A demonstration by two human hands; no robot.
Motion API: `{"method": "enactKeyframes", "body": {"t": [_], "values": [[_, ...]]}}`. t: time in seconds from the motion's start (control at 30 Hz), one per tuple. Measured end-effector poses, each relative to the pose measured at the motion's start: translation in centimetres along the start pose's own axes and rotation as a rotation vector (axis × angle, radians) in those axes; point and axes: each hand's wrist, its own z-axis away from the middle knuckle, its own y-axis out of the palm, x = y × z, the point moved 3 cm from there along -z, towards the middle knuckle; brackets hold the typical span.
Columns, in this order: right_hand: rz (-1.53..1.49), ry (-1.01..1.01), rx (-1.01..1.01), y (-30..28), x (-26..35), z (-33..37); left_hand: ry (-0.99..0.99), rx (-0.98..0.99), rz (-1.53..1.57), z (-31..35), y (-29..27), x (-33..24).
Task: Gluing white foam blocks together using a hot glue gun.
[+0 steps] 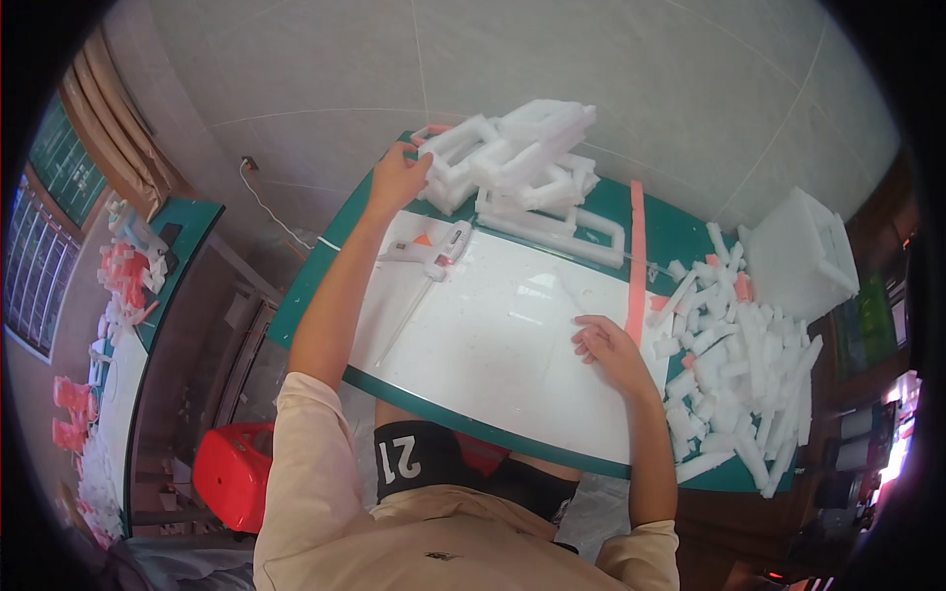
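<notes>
My left hand reaches to the far left of the table, its fingers bent round the left end of a white foam frame in a heaped stack. My right hand is over the right part of a glossy white board, its fingers loosely bent and apart, nothing seen in them. A white glue gun lies on the board's left side, a long thin translucent stick extending from it toward me. Behind the board, a long foam frame lies near the stack's base.
Loose white foam strips with a few pink pieces cover the table's right end. A pink strip runs along the board's right side. A large white foam box stands at the far right. A red stool is at lower left.
</notes>
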Motion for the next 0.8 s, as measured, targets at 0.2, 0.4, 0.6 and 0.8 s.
{"method": "enactKeyframes", "body": {"t": [0.2,0.4,0.6,0.8], "values": [[-0.193,-0.073,0.064,-0.4,-2.6,-0.6,0.110,0.131,0.220,5.1,-2.9,4.0],[0.015,-0.085,0.002,0.6,-0.6,-1.4,0.214,0.264,0.067,20.3,-5.8,0.1],[0.127,-0.174,-0.123,0.3,-0.4,-1.1,0.114,0.381,0.049,25.9,-1.3,1.4],[0.149,-0.220,-0.137,0.7,-0.8,-1.4,0.214,0.400,-0.051,28.8,2.1,0.5]]}}
